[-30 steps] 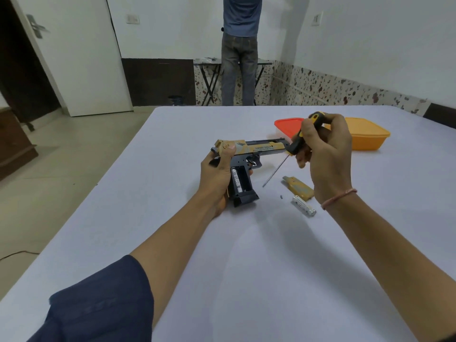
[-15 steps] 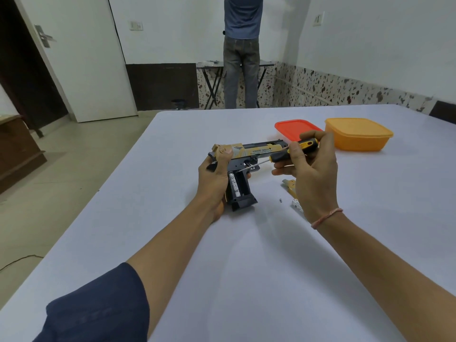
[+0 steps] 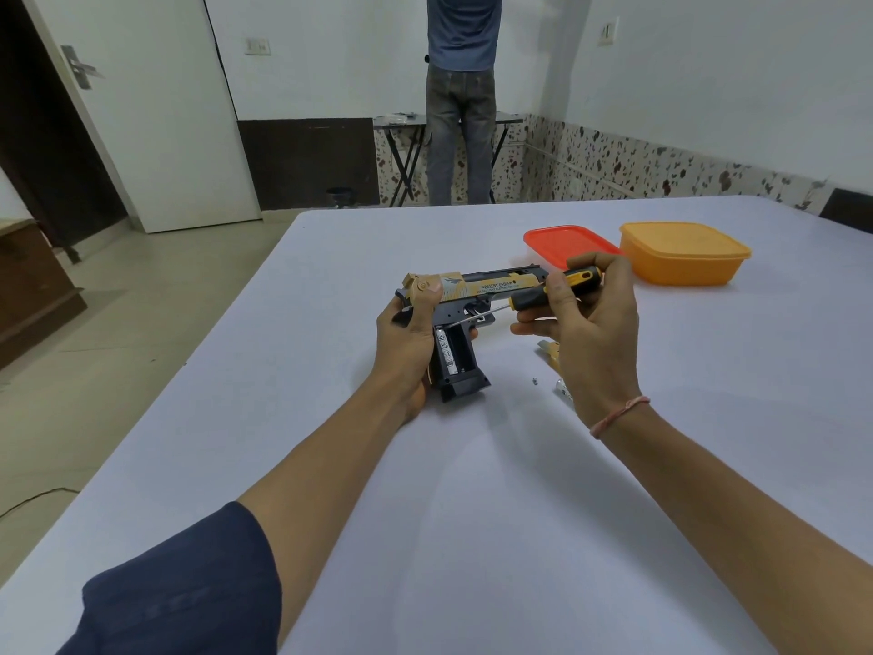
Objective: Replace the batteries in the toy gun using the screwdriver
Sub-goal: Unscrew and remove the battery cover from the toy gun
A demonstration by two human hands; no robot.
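Toy gun (image 3: pixel 491 288) is standing upright near the middle of the desk (image 3: pixel 330 465), butt resting on the surface, muzzle pointing right. Left hand (image 3: pixel 406 342) is gripping the back of the grip, thumb pressing on the tan rear end of the slide. Grip compartment is lying open toward the camera. One battery (image 3: pixel 446 354) is showing in its left slot; the slot beside it is looking dark.

Right hand (image 3: pixel 586 333) is holding the screwdriver (image 3: pixel 552 290) by its black-and-yellow handle, thumb and forefinger curling round it, the other fingers stretching out below. Shaft is slanting down and left, tip reaching the top of the open compartment beside the trigger guard. Whether it is touching the battery: cannot tell.

Surroundings:
- Right hand and wrist are covering most of two small parts lying on the desk just right of the gun, a tan piece (image 3: pixel 548 347) and a silvery piece (image 3: pixel 563 389). Only their edges are showing.
- Small screw (image 3: pixel 534 381) is lying loose between these parts and the butt.
- Red lid (image 3: pixel 567 243) is lying flat behind the screwdriver handle, its near edge being hidden by the fingers.
- Orange container (image 3: pixel 680 257) is standing just beside the lid, to the right.
- Beyond the desk, a person (image 3: pixel 460 87) is standing, back turned, at a folding table (image 3: pixel 401 130) by the wall.
- White door (image 3: pixel 156 111) is showing at far left.
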